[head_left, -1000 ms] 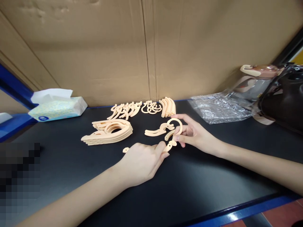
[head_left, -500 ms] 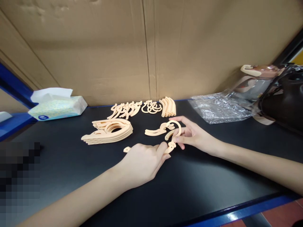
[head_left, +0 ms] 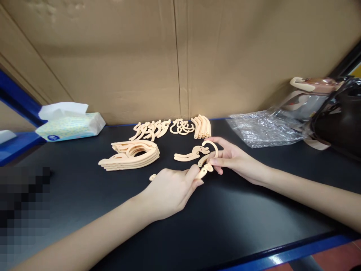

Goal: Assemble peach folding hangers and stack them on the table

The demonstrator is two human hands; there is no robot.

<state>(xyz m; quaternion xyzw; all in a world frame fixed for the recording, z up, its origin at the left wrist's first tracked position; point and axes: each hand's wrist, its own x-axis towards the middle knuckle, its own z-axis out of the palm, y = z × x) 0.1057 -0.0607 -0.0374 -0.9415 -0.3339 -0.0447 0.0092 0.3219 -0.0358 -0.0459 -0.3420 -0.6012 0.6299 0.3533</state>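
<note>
My left hand point(head_left: 172, 192) is closed around a cream plastic hanger arm point(head_left: 202, 173); its other end pokes out behind the knuckles, and the middle is hidden by the fingers. Between thumb and fingers, my right hand point(head_left: 229, 160) pinches a cream hanger hook point(head_left: 216, 148) at its lower part. The hook's base meets the end of the hanger arm; whether they are joined I cannot tell. Just beyond the hands lie a loose curved hanger piece point(head_left: 187, 155) and a short curved piece point(head_left: 203, 160), the latter partly behind my right fingers.
Left of centre is a stack of folded hangers point(head_left: 132, 160). Along the back lie loose arm pieces point(head_left: 149, 130), a pile of hooks point(head_left: 182, 127) and curved bars point(head_left: 201, 127). A tissue pack point(head_left: 70, 126), clear plastic bag point(head_left: 254, 128), bottle point(head_left: 301, 99) and dark bag point(head_left: 338, 116) flank them.
The hook has turned slightly in my right fingers, its base tilting against the hanger arm's end. My left hand keeps its grip. The whole view has shifted a little.
</note>
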